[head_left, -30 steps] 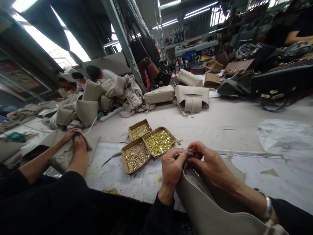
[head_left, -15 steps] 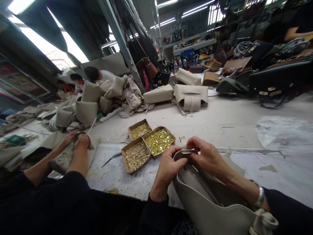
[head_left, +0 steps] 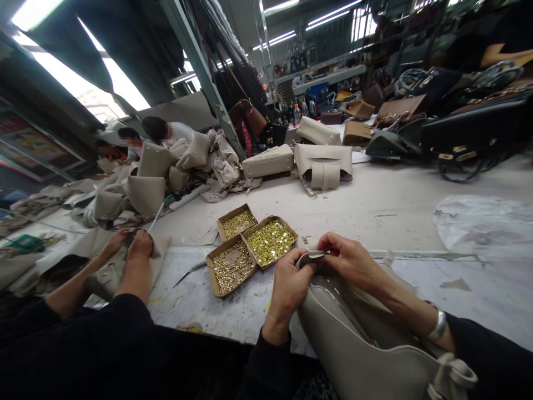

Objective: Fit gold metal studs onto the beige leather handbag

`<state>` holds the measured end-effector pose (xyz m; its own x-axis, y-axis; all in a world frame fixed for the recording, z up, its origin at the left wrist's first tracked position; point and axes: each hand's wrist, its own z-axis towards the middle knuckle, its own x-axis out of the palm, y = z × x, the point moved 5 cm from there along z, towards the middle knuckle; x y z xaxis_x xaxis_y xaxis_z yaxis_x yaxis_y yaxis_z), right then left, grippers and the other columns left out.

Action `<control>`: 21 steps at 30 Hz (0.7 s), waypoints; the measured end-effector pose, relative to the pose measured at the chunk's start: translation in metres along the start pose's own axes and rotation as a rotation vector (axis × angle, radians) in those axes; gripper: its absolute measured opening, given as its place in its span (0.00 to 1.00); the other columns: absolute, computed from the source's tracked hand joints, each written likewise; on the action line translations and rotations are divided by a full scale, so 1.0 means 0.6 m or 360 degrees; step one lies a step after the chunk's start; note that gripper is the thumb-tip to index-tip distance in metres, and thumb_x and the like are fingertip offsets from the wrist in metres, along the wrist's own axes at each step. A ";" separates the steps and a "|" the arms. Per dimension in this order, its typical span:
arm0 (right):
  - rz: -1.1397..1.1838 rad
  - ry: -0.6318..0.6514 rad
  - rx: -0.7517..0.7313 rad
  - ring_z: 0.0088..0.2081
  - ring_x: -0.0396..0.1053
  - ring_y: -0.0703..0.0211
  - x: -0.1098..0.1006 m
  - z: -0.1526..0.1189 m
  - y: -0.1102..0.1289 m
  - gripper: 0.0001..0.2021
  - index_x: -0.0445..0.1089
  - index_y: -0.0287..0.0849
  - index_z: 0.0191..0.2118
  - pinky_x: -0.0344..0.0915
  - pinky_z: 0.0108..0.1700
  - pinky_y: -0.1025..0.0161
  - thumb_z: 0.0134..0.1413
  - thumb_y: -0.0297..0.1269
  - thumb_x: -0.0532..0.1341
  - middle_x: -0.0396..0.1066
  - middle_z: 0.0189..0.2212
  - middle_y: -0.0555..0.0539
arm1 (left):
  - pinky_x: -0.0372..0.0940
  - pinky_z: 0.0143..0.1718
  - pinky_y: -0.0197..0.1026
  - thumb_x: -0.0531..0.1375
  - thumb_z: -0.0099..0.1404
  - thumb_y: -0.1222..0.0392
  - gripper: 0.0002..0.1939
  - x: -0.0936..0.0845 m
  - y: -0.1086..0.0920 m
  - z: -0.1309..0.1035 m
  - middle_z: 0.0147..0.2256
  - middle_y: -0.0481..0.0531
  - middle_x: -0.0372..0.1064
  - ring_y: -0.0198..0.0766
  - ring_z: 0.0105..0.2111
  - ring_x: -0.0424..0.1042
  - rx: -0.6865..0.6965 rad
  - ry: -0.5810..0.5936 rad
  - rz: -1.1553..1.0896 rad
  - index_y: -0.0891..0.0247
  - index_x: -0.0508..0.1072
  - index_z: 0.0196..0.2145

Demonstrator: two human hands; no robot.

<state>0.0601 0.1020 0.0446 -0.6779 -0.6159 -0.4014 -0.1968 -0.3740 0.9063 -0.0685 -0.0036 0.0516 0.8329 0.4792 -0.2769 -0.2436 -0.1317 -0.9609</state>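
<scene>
A grey-beige leather bag point(head_left: 358, 355) stands open in front of me, its zip showing inside. My left hand point(head_left: 289, 283) pinches the bag's upper corner between thumb and fingers. Close beside it, my right hand point(head_left: 353, 265) grips the same corner near a small strap, its fingertips partly hidden. Just beyond my hands a small metal buckle point(head_left: 306, 240) shows. Left of my left hand are three cardboard trays: one with gold studs point(head_left: 233, 265), one with shiny yellow-gold pieces point(head_left: 270, 240) and a smaller one with gold pieces point(head_left: 238, 222).
At the left, a co-worker's hands point(head_left: 139, 244) work on another beige bag. Beige bags point(head_left: 322, 166) lie across the table's far side, with a heap at the left. Dark and brown bags point(head_left: 470, 133) are piled back right. Clear plastic point(head_left: 478, 225) lies at the right.
The bag's corner has tipped and folded over between my hands, and the buckle stands less upright. My left hand has turned slightly and shifted right.
</scene>
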 end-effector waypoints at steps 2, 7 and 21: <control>0.0008 0.0000 0.0008 0.31 0.67 0.60 -0.001 0.001 -0.004 0.04 0.72 0.45 0.37 0.61 0.36 0.63 0.55 0.33 0.60 0.74 0.30 0.53 | 0.67 0.41 0.39 0.64 0.58 0.64 0.09 0.000 0.001 0.000 0.35 0.51 0.80 0.42 0.36 0.75 -0.0009 -0.0025 0.0023 0.64 0.82 0.38; 0.0051 -0.0004 0.0025 0.32 0.68 0.60 0.000 0.003 -0.007 0.05 0.71 0.45 0.37 0.61 0.36 0.63 0.53 0.32 0.61 0.74 0.30 0.54 | 0.67 0.43 0.40 0.63 0.58 0.65 0.12 0.002 0.005 -0.001 0.36 0.51 0.80 0.41 0.37 0.76 -0.0016 -0.0148 0.0127 0.64 0.82 0.40; -0.0368 -0.0259 -0.0359 0.35 0.67 0.56 0.003 -0.016 0.029 0.07 0.69 0.46 0.37 0.60 0.40 0.60 0.57 0.26 0.58 0.69 0.32 0.50 | 0.65 0.41 0.39 0.60 0.59 0.67 0.10 0.008 0.017 -0.006 0.34 0.49 0.77 0.40 0.36 0.73 0.0178 -0.0473 0.0256 0.62 0.79 0.37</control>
<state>0.0622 0.0878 0.0582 -0.7412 -0.3854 -0.5496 -0.2093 -0.6453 0.7347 -0.0651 -0.0055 0.0405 0.6026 0.6937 -0.3946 -0.4263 -0.1382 -0.8940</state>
